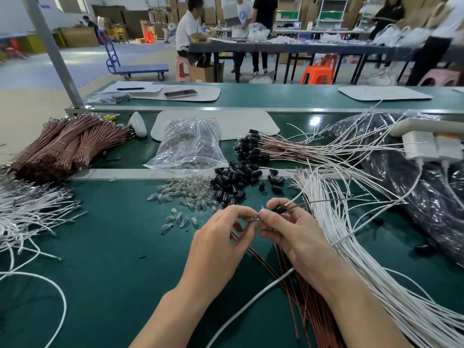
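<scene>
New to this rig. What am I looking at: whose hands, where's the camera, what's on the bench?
No machine here: one head-worn camera looks down at a person's two bare hands. The left hand pinches a small clear glass bulb; the right hand grips a black plastic socket trailing a white wire and a brown wire. Bulb and socket are held close together. On the green bench mat lie loose clear bulbs, a heap of black sockets, long white wires at right and tied brown wire bundles at far left.
</scene>
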{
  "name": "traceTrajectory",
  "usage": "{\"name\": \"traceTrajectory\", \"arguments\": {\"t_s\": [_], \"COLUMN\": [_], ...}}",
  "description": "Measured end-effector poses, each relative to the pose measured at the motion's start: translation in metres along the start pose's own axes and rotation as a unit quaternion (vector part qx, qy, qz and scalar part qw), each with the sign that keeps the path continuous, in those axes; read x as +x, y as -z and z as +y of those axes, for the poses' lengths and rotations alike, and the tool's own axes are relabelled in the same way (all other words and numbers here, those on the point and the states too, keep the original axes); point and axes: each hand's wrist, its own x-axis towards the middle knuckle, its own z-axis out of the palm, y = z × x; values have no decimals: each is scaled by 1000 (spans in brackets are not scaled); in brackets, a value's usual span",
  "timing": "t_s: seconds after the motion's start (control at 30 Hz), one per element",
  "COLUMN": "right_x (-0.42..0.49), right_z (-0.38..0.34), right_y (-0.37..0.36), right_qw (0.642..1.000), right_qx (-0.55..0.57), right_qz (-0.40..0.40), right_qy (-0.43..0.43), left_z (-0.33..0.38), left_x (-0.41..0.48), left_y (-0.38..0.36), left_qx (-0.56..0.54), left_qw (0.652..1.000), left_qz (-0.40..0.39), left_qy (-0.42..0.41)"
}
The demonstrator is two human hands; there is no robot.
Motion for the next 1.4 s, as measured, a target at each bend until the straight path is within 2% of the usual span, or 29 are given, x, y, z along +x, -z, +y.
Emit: {"name": "traceTrajectory", "arguments": {"t_s": [0.5,0.83,1.4], "right_x": [0,3,0], "right_z": [2,-3,-3], "right_y": [-1,0,-1], "right_qw": [1000,997,999], "right_qx": [-28,47,31], "right_qz": [-1,57,-3], "right_qy": [2,-16,-28], "left_z": [-2,-8,-6], "left_x": [0,4,4], "left_y": [-1,-1,-2], "left_qx": [-7,-28,-63], "left_qw": [999,997,996], "left_qz": [14,65,51], "left_qy": [-38,-31,-23]}}
